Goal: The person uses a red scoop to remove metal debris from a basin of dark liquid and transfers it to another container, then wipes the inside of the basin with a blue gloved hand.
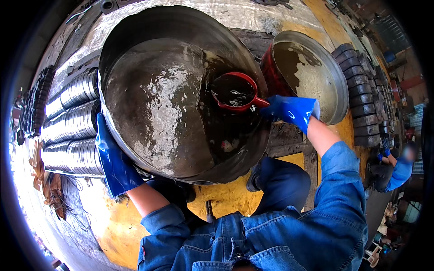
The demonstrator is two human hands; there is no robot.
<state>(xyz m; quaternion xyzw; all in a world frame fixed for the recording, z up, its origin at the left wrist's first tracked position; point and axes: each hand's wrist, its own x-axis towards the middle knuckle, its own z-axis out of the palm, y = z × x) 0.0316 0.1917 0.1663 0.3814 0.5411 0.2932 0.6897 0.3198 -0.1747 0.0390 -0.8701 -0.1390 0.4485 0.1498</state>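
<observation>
A wide round metal basin (160,108) stands in front of me, its floor wet and streaked. Dark liquid (235,135) is pooled on its right side. My left hand (113,156), in a long blue rubber glove, grips the basin's left rim; its thumb is hidden. A similar glove covers my right hand (287,109), closed round the short handle of a red dipper (244,108). The dipper's round bowl sits in the pool with dark liquid inside. Just beyond my right hand is a red drum-like container (337,81) with a bare metal inside and some brown liquid.
Stacked rows of shiny metal rings (70,124) lie left of the basin. Dark ribbed metal parts (357,90) stand in rows on the right. Brown cloth-like scraps (54,196) and thin wires lie at lower left. Another person (395,169) in blue crouches at far right.
</observation>
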